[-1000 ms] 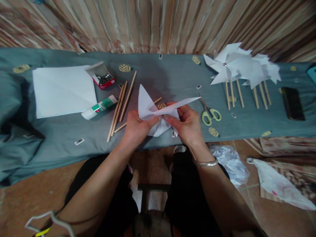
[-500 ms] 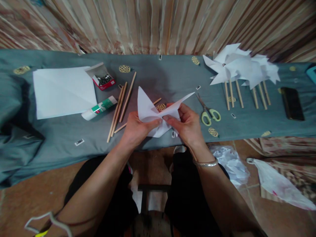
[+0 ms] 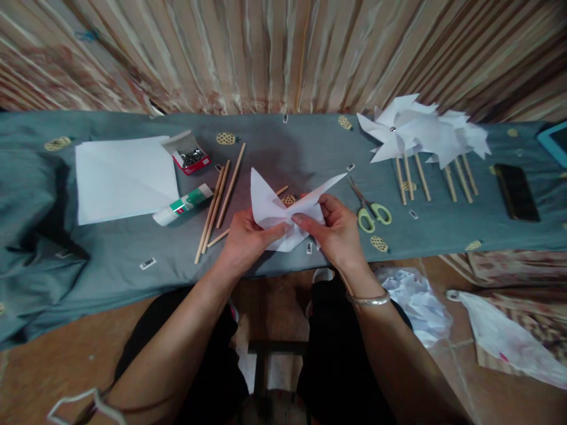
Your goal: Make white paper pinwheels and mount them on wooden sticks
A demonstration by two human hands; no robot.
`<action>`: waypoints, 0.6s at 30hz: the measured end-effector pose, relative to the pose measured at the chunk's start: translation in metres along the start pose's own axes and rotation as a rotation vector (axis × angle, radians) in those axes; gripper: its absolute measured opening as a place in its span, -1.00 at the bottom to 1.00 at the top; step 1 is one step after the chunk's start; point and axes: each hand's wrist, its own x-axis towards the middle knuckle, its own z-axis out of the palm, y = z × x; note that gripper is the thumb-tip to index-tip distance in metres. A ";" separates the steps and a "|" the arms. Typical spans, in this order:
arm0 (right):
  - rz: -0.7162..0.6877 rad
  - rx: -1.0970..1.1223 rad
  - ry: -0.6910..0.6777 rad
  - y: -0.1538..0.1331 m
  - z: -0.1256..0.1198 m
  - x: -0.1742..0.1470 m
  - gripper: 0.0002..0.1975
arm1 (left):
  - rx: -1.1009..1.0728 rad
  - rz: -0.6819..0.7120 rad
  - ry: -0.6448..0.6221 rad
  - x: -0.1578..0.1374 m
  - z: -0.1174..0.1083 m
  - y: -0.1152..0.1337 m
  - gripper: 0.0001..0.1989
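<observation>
A white paper pinwheel (image 3: 269,203) with its points folded in is held between both hands, above the near edge of the cloth-covered table. My left hand (image 3: 248,239) grips its left side, the thumb pressed near the centre. From the right, my right hand (image 3: 339,230) pinches it, with that thumb also at the centre; the fingers behind the paper are hidden. Under and beside the pinwheel lie several wooden sticks (image 3: 230,186). Green-handled scissors (image 3: 367,206) rest just right of my right hand.
At the left are a stack of white paper (image 3: 126,180), an open red box of metal pins (image 3: 190,158) and a glue stick (image 3: 183,205). Several finished pinwheels (image 3: 425,133) on sticks lie at the right, near a dark phone (image 3: 517,193). A bag of paper scraps (image 3: 416,304) sits on the floor.
The view has tipped slightly, so the table appears lower. Both thumbs stay pressed at the pinwheel's centre, with only a slight shift of the fingers.
</observation>
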 end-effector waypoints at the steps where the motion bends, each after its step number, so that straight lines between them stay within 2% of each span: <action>1: -0.001 -0.003 0.012 -0.001 -0.001 0.000 -0.66 | -0.038 0.012 -0.026 0.001 -0.001 0.001 -0.62; 3: -0.009 -0.009 0.034 -0.003 -0.005 0.000 -0.66 | -0.122 0.058 -0.043 0.003 -0.004 0.003 -0.60; 6: -0.027 -0.002 0.044 -0.007 -0.010 -0.002 -0.66 | -0.138 0.144 0.054 0.010 -0.012 0.005 -0.57; 9: -0.040 -0.009 0.047 -0.012 -0.014 -0.007 -0.65 | 0.156 0.246 0.153 0.021 -0.021 0.006 -0.70; 13: -0.069 -0.019 0.024 -0.019 -0.016 -0.015 -0.64 | 0.719 0.407 0.097 0.032 -0.026 0.007 -0.86; 15: -0.093 -0.028 0.019 -0.022 -0.016 -0.018 -0.65 | 0.816 0.454 0.067 0.035 -0.025 0.008 -0.92; 18: -0.113 -0.069 0.013 -0.025 -0.018 -0.024 -0.66 | 0.748 0.453 0.005 0.036 -0.022 0.008 -0.95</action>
